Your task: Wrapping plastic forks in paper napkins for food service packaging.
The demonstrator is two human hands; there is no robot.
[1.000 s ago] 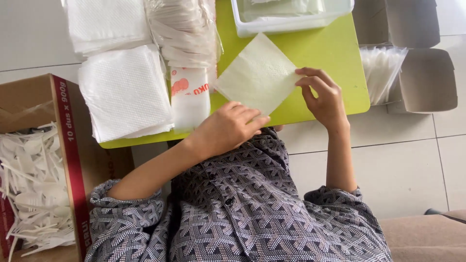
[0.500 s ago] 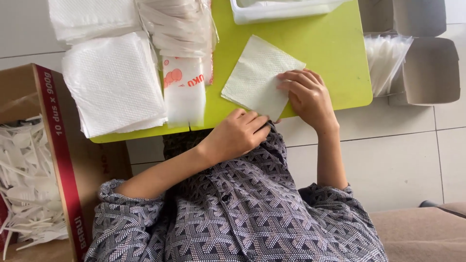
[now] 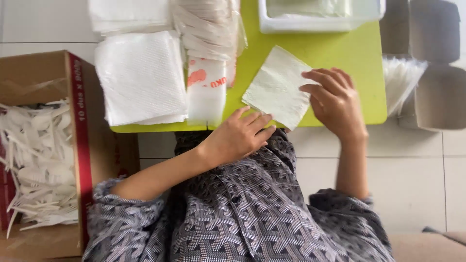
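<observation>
I see a thin, square white paper napkin [image 3: 277,86] lying flat and turned like a diamond on the lime-green table top [image 3: 354,53]. It sits near the front edge of the table, a bit right of the middle. My right hand [image 3: 335,104] rests on the napkin's right corner with its fingers spread out flat, pressing the paper down. My left hand [image 3: 238,136] is at the near corner, fingers loosely curled, with the tips just touching the paper's edge. Neither hand grips anything.

I think the step in hand is laying the napkin down and smoothing it. Any next move would need one hand to hold the paper in place while the other works on it, since the paper is so light.

One second ago the napkin was lifted up between both hands. Half a second ago it was already down, and now the right hand has slid more to the right corner.

To the left lies a stack of white paper napkins [image 3: 141,77]. Beside it is a clear plastic bag of white cutlery [image 3: 208,43]. At the far side stands a white plastic tub [image 3: 320,22]. On the floor to the left is a brown cardboard box of white plastic spoons [image 3: 39,145].
</observation>
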